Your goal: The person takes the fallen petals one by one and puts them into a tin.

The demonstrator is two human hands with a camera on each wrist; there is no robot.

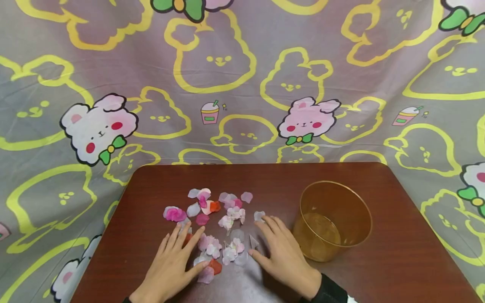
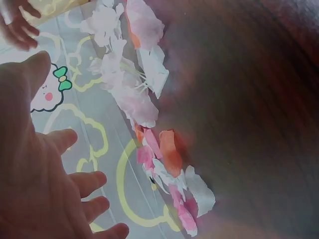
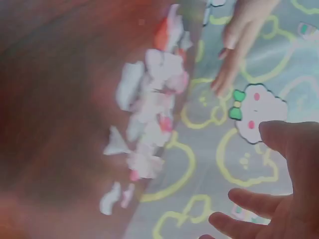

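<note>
Loose artificial petals (image 1: 175, 214) in white, pink, magenta and orange lie scattered on the table, with small pale pink blossoms (image 1: 229, 254) among them. My left hand (image 1: 170, 263) is at the left side of the petals, fingers spread and nearly straight, holding nothing. On the right side, my right hand (image 1: 282, 256) has its fingers extended towards the petals and grips nothing. A whitish petal (image 1: 259, 216) lies by its fingertips. Whether either hand touches the petals or hovers over them I cannot tell. Both wrist views show spread fingers, the left hand's (image 2: 89, 184) and the right hand's (image 3: 249, 199).
A see-through amber bin (image 1: 333, 219) stands upright on the right of the brown table (image 1: 401, 252), close beside my right hand. Behind the table's far edge hangs a grey-pink cloth (image 1: 242, 105) printed with yellow outlines and cartoon animals.
</note>
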